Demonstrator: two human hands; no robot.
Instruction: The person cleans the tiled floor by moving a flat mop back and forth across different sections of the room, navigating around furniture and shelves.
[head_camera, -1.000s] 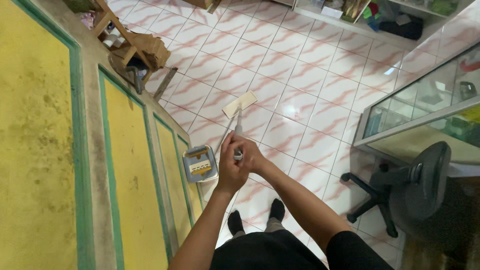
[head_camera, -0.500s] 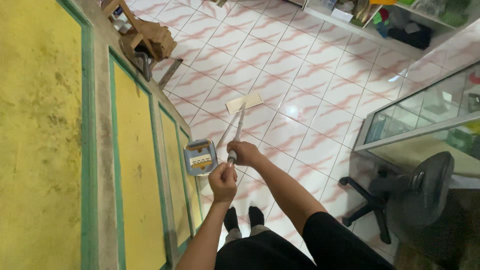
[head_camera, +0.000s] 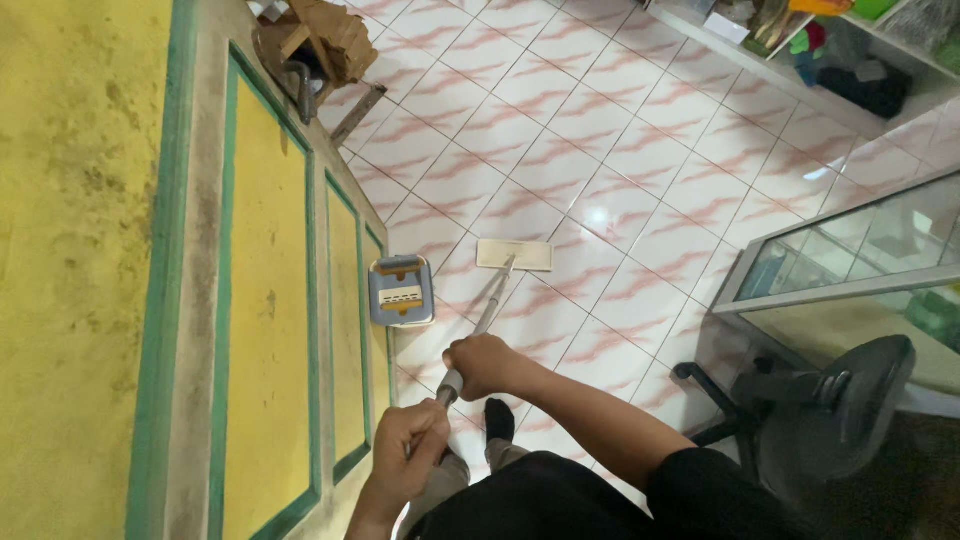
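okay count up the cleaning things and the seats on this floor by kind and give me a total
Flat mop, held by the left hand and right hand: 1
Mop bucket, grey with yellow trim: 1
Office chair, black: 1
Wooden chair, partly in view: 1
Total: 4

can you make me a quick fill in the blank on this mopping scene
1. Both hands, left hand and right hand, grip the handle of the ____.
2. The mop head lies flat on the ____ floor.
3. The grey bucket stands beside the yellow ____.
4. At lower right stands a black swivel ____.

Missing words: mop; tiled; wall; chair
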